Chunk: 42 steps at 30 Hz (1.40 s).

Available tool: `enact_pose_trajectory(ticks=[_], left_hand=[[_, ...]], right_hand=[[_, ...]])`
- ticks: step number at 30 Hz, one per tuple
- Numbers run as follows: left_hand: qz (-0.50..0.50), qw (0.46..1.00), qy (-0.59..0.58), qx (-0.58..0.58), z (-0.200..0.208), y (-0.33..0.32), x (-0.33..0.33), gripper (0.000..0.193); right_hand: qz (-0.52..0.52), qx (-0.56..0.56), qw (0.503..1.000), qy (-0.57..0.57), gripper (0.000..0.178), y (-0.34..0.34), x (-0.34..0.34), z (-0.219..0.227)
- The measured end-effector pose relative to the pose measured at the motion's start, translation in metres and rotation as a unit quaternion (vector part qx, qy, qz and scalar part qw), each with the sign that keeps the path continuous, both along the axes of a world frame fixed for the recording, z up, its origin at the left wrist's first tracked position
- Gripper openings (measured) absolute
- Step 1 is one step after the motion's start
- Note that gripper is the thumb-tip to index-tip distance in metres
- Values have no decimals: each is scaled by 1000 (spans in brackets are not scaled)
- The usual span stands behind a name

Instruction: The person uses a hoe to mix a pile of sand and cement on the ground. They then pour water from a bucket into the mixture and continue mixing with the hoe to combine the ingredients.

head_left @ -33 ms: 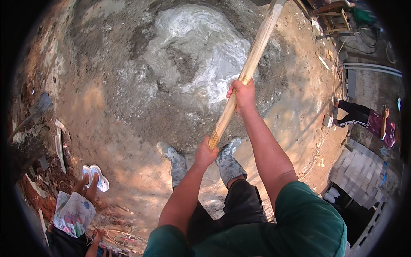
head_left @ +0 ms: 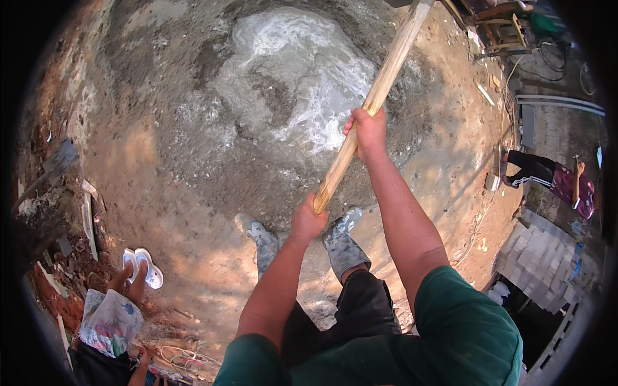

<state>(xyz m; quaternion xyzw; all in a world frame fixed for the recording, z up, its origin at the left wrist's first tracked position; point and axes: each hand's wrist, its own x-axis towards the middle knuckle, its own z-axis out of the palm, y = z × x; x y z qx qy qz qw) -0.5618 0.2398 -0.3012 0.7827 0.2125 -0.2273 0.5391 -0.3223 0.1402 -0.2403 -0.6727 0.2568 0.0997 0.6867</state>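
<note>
A long pale wooden tool handle (head_left: 394, 66) slants from between my boots up to the top edge. A bit of its dark head (head_left: 398, 2) shows there; the rest is cut off, so its kind stays unclear. My left hand (head_left: 309, 217) is wrapped round the lower end. Higher up, my right hand (head_left: 369, 133) grips the same shaft, fingers closed. Beyond my hands spreads a wet grey mortar-like mix (head_left: 283, 45), with pale milky liquid pooled over its right side. Drier grey material rings it.
My smeared boots (head_left: 346, 244) stand at the mix's near edge. Lower left is a person in white slippers (head_left: 152, 273); another person (head_left: 544, 174) stands far right. Grey blocks (head_left: 537, 248) are stacked at right. A shovel (head_left: 61, 157) and wood scraps (head_left: 89, 222) lie left.
Both hands have shifted slightly upward in the picture along with the handle, my left hand a little more. The handle stays in both grips.
</note>
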Motion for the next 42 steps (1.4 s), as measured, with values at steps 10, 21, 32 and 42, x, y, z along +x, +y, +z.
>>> enact_pose_trajectory(ticks=[10, 21, 32, 42], left_hand=[[9, 989, 142, -29, 28, -35, 40, 34], [27, 985, 172, -9, 34, -32, -99, 34], [-81, 993, 42, 73, -13, -23, -105, 35], [-127, 987, 95, 4, 47, -50, 43, 35]], right_hand=[[75, -105, 970, 204, 18, -41, 58, -107], [48, -12, 970, 236, 38, -14, -94, -98], [-81, 100, 985, 114, 34, -56, -101, -12], [-56, -74, 985, 147, 23, -116, 20, -58]])
